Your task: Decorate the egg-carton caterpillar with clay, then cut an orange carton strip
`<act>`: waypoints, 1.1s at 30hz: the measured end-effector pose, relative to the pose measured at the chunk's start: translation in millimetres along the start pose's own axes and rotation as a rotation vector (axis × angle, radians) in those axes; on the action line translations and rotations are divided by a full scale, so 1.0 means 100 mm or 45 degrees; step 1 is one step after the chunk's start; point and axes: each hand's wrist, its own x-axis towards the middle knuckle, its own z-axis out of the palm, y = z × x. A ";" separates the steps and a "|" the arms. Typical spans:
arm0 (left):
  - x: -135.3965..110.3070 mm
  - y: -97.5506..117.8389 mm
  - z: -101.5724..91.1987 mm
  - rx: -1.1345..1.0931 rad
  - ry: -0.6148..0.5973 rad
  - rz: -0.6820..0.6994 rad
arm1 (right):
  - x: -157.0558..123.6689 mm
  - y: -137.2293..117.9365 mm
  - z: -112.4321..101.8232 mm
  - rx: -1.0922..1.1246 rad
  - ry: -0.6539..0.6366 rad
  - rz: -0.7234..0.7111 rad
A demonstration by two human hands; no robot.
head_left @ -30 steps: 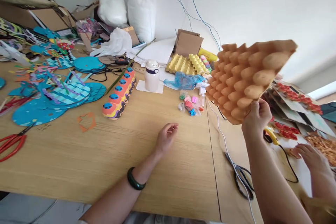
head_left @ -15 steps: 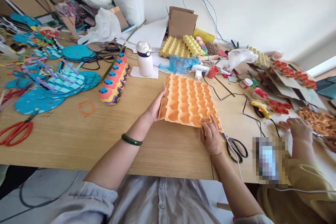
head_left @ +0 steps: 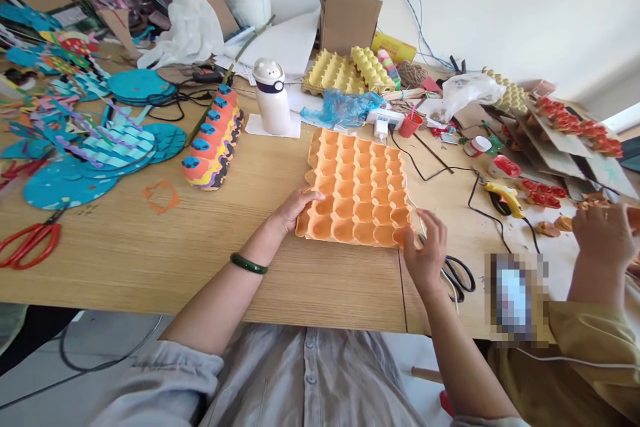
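Note:
An orange egg tray (head_left: 355, 188) with rows of cups lies over the wooden table in front of me. My left hand (head_left: 293, 211) grips its left edge near the front corner, thumb on top and the other fingers hidden beneath. At the front right corner is my right hand (head_left: 425, 250), its thumb at the tray's edge and its fingers apart, off to the right of it. Black-handled scissors (head_left: 463, 273) lie just beyond my right hand, partly covered by it. A white cable passes beside the tray's right side.
A painted egg-carton caterpillar (head_left: 215, 140) and a white bottle (head_left: 273, 103) stand behind on the left. Red scissors (head_left: 33, 243) lie far left. A yellow glue gun (head_left: 505, 199) with its cord is on the right, near a co-worker's hand (head_left: 603, 233). Yellow egg trays (head_left: 333, 72) sit behind.
The tray's near edge has come down slightly, showing its cups more from above. My right hand has moved from the front edge to the right corner, its fingers spreading. The co-worker's hand has lifted.

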 end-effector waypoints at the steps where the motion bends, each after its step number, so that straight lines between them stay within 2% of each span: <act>1: -0.01 -0.01 0.00 0.008 0.002 0.012 | 0.03 0.06 0.02 0.049 0.053 0.183; 3: -0.02 -0.03 -0.02 0.028 0.001 0.037 | 0.09 0.16 0.05 0.260 0.081 0.602; 5: -0.04 -0.04 -0.06 0.044 -0.006 0.079 | 0.16 0.22 0.09 0.537 0.042 0.973; 6: -0.04 -0.04 -0.09 0.050 -0.010 0.106 | 0.20 0.24 0.09 0.661 0.019 1.096; 8: -0.05 -0.04 -0.14 0.059 -0.025 0.149 | 0.27 0.24 0.10 0.807 -0.004 1.207; 11: -0.06 -0.04 -0.21 0.054 -0.038 0.173 | 0.37 0.20 0.09 0.817 0.007 1.231; 16: -0.09 -0.04 -0.24 0.068 -0.060 0.231 | 0.42 0.14 0.14 0.854 -0.117 1.270; 21: -0.12 -0.03 -0.28 0.112 -0.112 0.248 | 0.39 0.12 0.26 1.028 -0.199 1.381; 27: -0.18 -0.04 -0.36 0.138 -0.090 0.288 | 0.36 0.08 0.37 1.234 -0.183 1.314; 33: -0.26 -0.02 -0.33 0.181 -0.109 0.290 | 0.29 0.13 0.32 1.368 -0.270 1.275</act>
